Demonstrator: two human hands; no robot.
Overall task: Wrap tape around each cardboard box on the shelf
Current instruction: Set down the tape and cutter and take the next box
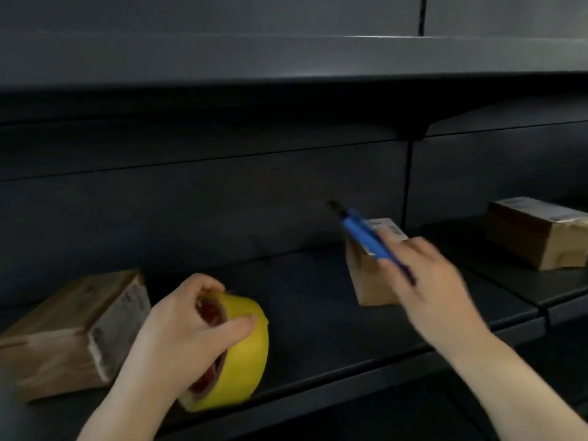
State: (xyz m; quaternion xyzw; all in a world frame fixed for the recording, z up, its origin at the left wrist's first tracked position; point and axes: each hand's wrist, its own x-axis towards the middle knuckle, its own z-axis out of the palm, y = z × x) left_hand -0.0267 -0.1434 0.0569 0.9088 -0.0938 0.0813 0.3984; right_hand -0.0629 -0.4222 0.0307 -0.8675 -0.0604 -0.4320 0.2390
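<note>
A: Left side status?

B: Cardboard box (63, 332) lies just left of the left hand (184, 332), on the dark shelf (318, 313). Its surface looks glossy, end face toward the hand.

A: Left hand?

B: It grips a yellow tape roll (237, 354), fingers through the core, thumb across the outer face. The roll stands on edge on the shelf, at the hand's right.

A: Right hand?

B: The right hand (426, 275) is motion-blurred. It holds a blue utility knife (366, 233), tip pointing up-left, away from the hand. Exact finger wrap: cannot tell, too blurred.

A: Boxes near it?

B: Small labelled box (369, 281) sits directly behind the right hand, partly covered by it and by the knife. Whether the fingers touch it: cannot tell. Another labelled box (537, 237) sits well apart to the hand's right, on the next shelf section.
</note>
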